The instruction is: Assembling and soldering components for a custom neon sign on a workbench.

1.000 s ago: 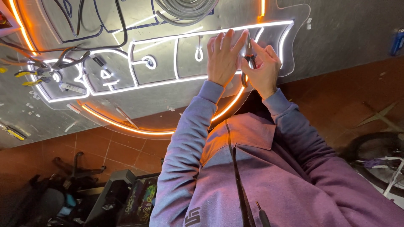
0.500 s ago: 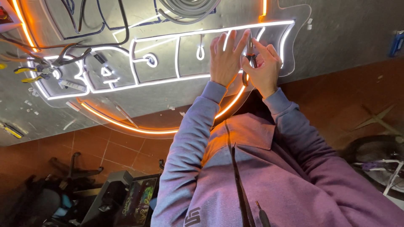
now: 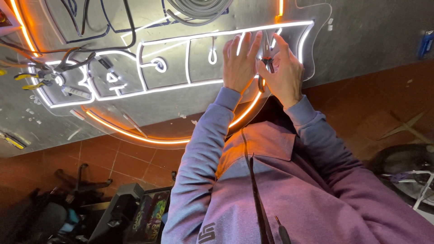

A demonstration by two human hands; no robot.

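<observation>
The right hand (image 3: pixel 284 76) has its grip clenched on a small dark hand tool (image 3: pixel 267 63), pinched between thumb and curled fingers; only a short dark piece with a touch of red shows between the two hands, so what kind of tool it is cannot be told. The left hand (image 3: pixel 240 63) grasps nothing: its grip is released, the fingers spread and laid flat on the glowing white strip (image 3: pixel 190 83) of a lit sign (image 3: pixel 181 58), just beside the tool. Both hands meet near the right end of the sign, where the white strip bends around the edge of a clear backing panel (image 3: pixel 322 27). The fingertips of the right hand and the tip of the tool are hidden behind the left hand's fingers and washed out by the glare.

An orange lit strip (image 3: pixel 135 134) curves under the white outlines and passes behind both wrists. The sign lies on a grey desk (image 3: pixel 375 36). A coil of grey cable (image 3: pixel 199 7) lies at the upper edge, cut off by the frame, and dark wires (image 3: pixel 97 36) trail across the sign's left part. Yellow-handled pliers (image 3: pixel 29 80) lie at the far left, well apart from the hands. The person's purple sleeves (image 3: pixel 203 149) fill the lower middle. Red floor tiles (image 3: pixel 126 162) show under the desk edge, with dark clutter at the lower left that is hard to make out.
</observation>
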